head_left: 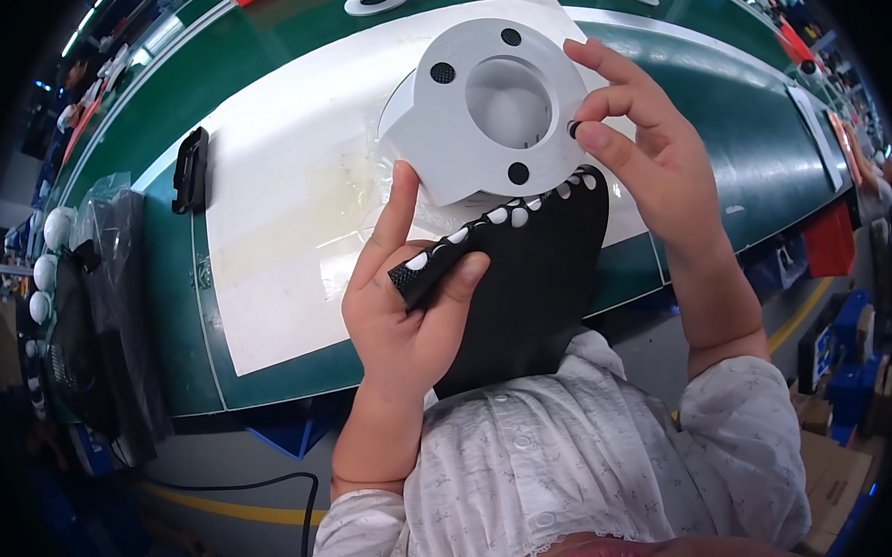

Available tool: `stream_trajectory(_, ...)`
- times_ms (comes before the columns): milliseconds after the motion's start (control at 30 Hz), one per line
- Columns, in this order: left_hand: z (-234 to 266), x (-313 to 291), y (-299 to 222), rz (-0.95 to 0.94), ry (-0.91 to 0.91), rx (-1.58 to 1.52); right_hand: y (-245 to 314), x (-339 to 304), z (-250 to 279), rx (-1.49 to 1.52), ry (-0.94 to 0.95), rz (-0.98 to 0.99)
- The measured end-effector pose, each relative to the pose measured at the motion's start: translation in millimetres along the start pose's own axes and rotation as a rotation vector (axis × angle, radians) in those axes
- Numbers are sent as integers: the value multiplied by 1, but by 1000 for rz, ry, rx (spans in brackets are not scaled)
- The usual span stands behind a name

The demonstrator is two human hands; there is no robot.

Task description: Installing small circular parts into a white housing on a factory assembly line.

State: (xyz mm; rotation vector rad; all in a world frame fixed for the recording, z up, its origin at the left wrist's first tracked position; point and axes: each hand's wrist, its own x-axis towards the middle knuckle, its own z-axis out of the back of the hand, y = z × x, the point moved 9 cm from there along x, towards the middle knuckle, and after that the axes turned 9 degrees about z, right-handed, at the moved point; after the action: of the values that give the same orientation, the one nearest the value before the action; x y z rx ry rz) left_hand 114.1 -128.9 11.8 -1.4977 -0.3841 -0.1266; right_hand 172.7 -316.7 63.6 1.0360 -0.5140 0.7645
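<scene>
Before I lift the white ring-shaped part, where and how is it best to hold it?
The outer rim of the white ring-shaped part is probably best, gripped from left and right: its broad flat face turns up, three black round pads sit on that face, and the black sheet crowds the near edge.

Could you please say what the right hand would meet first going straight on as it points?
Leading with its pinched black pad, the right hand would probably meet the white housing first, at its right rim; depth is unclear.
</scene>
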Motion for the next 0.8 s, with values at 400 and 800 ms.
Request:
stream_trajectory(400,-4,1,-8,-109,26,118,55,-10,-7,-761,188,402)
stream_trajectory(800,1,-7,-8,-157,62,180,29,71,-45,-277,671,350)
